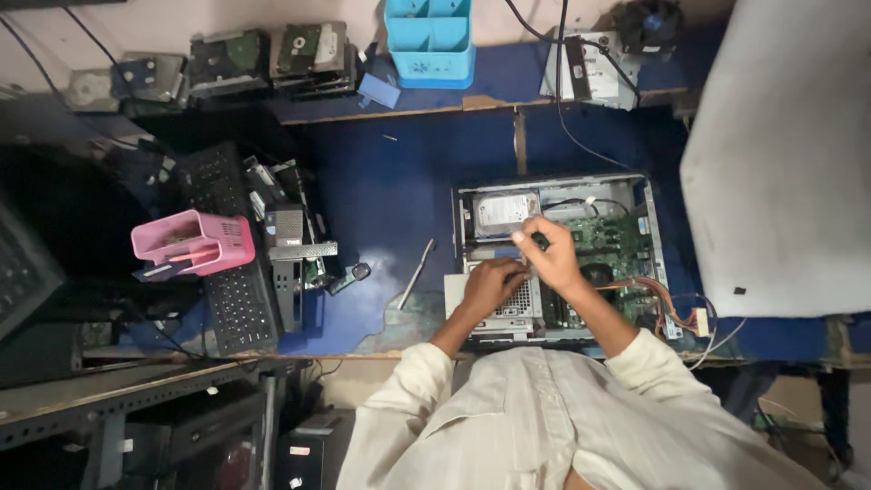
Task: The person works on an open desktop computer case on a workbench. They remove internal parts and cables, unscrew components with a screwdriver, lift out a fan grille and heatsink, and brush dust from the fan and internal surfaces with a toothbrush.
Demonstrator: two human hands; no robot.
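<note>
Risk first: your right hand (550, 254) works low inside the open computer case (555, 259), just above the green circuit board (610, 238). A slip of the dark tool could scrape the board or snag the orange wire bundle (660, 304) that trails off the case's right side. The case sits near the table's (390, 191) front edge; a hard push could shift it.

Right hand: fingers curled tight round a small dark tool, probably a screwdriver; its tip is hidden behind your knuckles.

Left hand (493, 279): fingers bent and pressed onto the perforated metal drive cage (508, 308). It braces; whether it pinches anything, you cannot tell from this view.

Outward: a silver hard drive (504, 213) lies in the case's upper left corner, just beyond your right hand. A thin metal tool (416, 274) lies loose on the blue table left of the case. Further left, a black keyboard (238, 299) and a pink tray (195, 241). A blue bin (429, 41) stands at the back.
</note>
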